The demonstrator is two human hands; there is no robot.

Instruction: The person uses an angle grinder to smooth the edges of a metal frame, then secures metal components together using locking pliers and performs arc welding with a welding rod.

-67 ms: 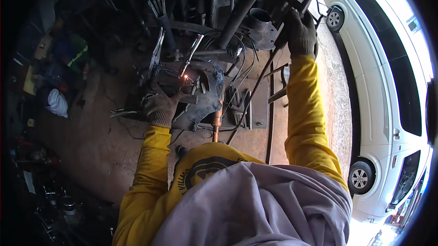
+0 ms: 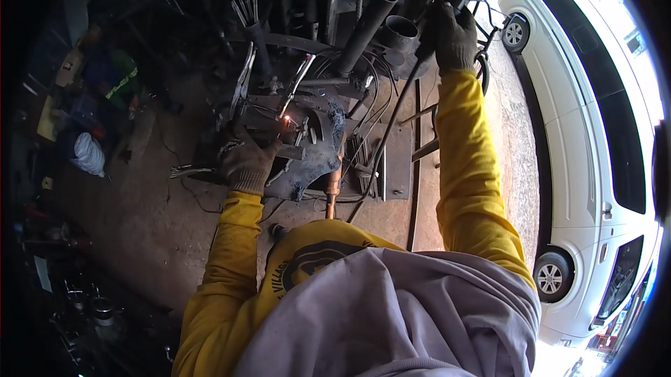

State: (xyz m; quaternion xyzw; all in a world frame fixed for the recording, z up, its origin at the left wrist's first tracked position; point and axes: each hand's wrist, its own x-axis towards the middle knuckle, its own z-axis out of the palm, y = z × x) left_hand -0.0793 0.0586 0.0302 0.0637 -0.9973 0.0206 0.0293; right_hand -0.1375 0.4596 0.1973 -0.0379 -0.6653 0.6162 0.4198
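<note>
My left hand (image 2: pixel 246 161), in a dark work glove, rests low over the cluttered metal worktable. Its thumb stretches right toward a short flat metal bar (image 2: pixel 291 152), apart from the fingers, whose tips are lost in shadow. Just beyond it, a small spot on a metal piece glows orange (image 2: pixel 286 119), at the lower end of a slim bright metal strip (image 2: pixel 296 87). Silver pliers-like jaws (image 2: pixel 242 82) stand beyond the fingers. At the upper right my gloved right hand (image 2: pixel 456 43) is raised and closed round a dark object, its kind unclear. A black cable (image 2: pixel 388 136) runs down from near it.
Welding rods (image 2: pixel 246 10) stand in a tube at the back, near a thick upright pipe (image 2: pixel 367 31) and a short round pipe (image 2: pixel 400 33). A copper-coloured fitting (image 2: pixel 333 185) sits at the near edge. A white van (image 2: pixel 580 104) is parked right; another person (image 2: pixel 122 76) is at left.
My right hand has moved slightly away and to the left with the dark object, and the cable has shifted with it. My left hand stays nearly in place; the glow remains.
</note>
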